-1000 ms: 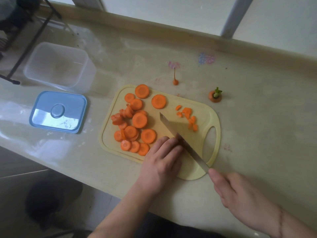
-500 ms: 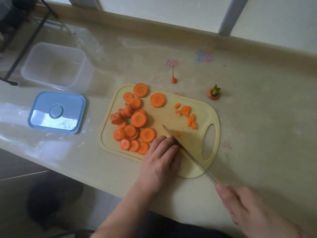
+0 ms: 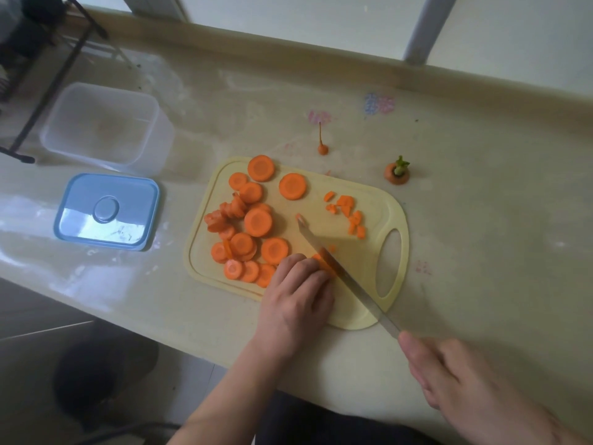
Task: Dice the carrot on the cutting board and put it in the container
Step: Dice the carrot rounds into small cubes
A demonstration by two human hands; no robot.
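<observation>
Carrot slices point(image 3: 256, 222), round and orange, heaped across the left half of a pale yellow cutting board point(image 3: 369, 309) on a cream surface point(image 3: 481, 220). Small diced carrot bits point(image 3: 348, 209) scattered near the board's handle hole. Left hand point(image 3: 296, 298) knuckles-up at the board's near edge, fingers point(image 3: 305, 268) curled down, pinning a carrot piece point(image 3: 322, 263) against the knife blade point(image 3: 340, 273). Right hand point(image 3: 455, 377) at lower right, closed around the knife handle, blade angled up-left over the board, tip near the middle. Clear empty plastic container point(image 3: 106, 123) well apart at upper left, blue lid point(image 3: 107, 211) flat just in front of it. Carrot top point(image 3: 397, 173) and thin root tip point(image 3: 322, 146) lying beyond the board.
</observation>
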